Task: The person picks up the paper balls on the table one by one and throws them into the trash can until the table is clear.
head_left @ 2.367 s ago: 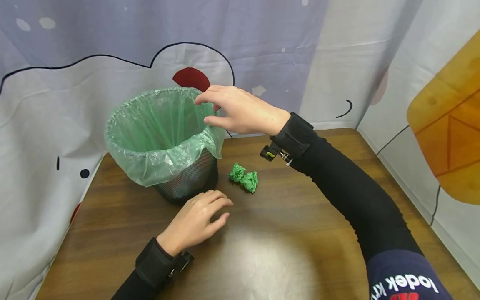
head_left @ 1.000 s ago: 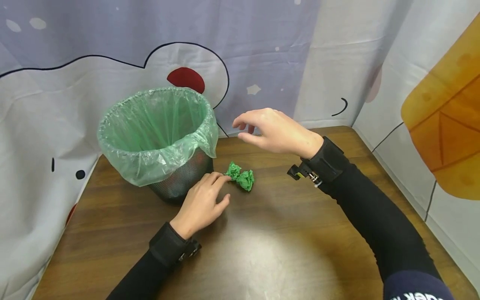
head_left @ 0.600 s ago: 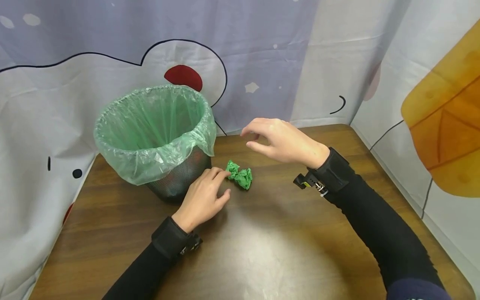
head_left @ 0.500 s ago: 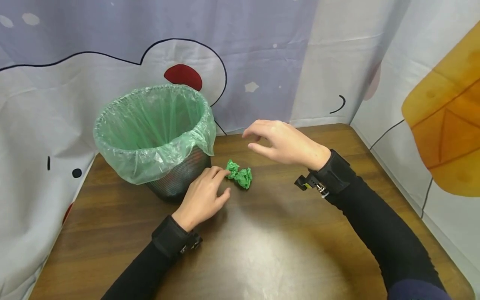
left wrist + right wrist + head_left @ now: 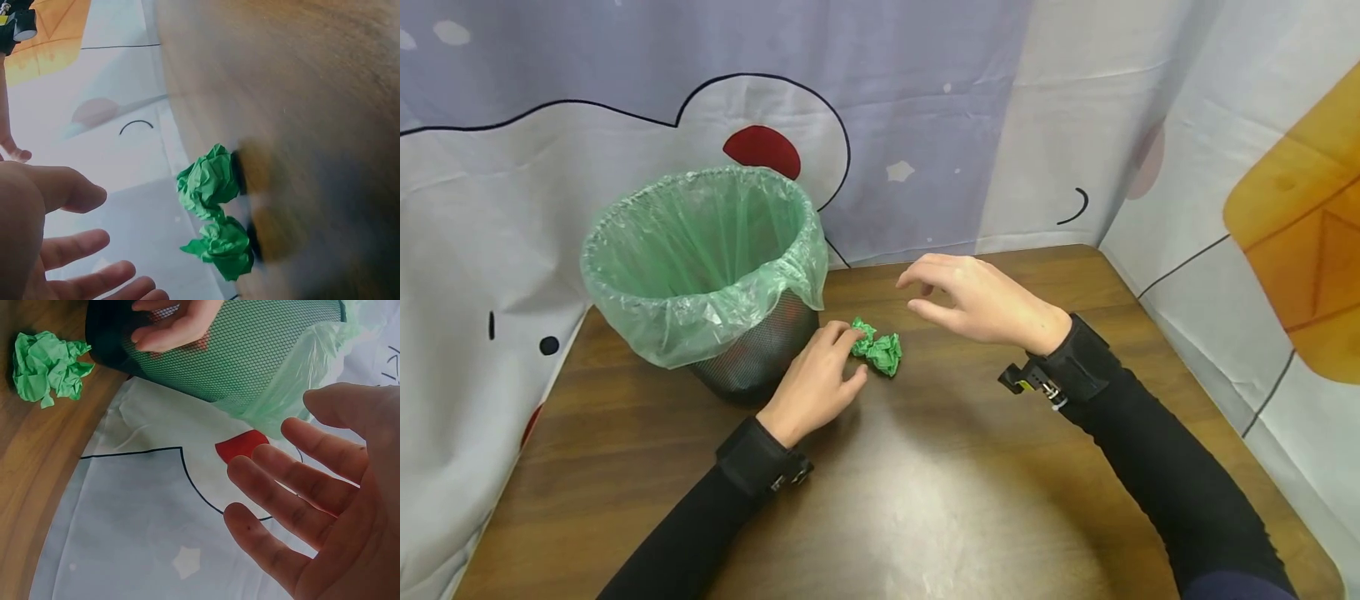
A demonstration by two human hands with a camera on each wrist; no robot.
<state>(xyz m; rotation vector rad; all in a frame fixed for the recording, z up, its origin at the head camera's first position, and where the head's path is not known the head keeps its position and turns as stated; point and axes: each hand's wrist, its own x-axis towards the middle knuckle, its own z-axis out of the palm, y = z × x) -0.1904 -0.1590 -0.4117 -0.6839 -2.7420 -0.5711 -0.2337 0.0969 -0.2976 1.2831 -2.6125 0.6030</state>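
Two crumpled green paper balls (image 5: 884, 354) lie side by side on the wooden table, to the right of the bin. My left hand (image 5: 817, 375) reaches over the table beside them with fingers spread; its fingertips overlap the farther ball in the head view. In the left wrist view both paper balls (image 5: 209, 182) show beyond the fingers, with a gap between. My right hand (image 5: 977, 300) hovers above the table to the right of the balls, fingers loosely bent. The right wrist view shows that hand's fingers (image 5: 275, 506) with nothing in them.
A black mesh bin (image 5: 752, 358) lined with a green plastic bag (image 5: 700, 321) stands at the back left of the wooden table (image 5: 970, 500). Printed curtains (image 5: 925, 125) hang behind the table and along both sides.
The right hand has moved from the bag's rim to the right and lower, away from the bin. The left hand has slid forward, up to the paper balls.
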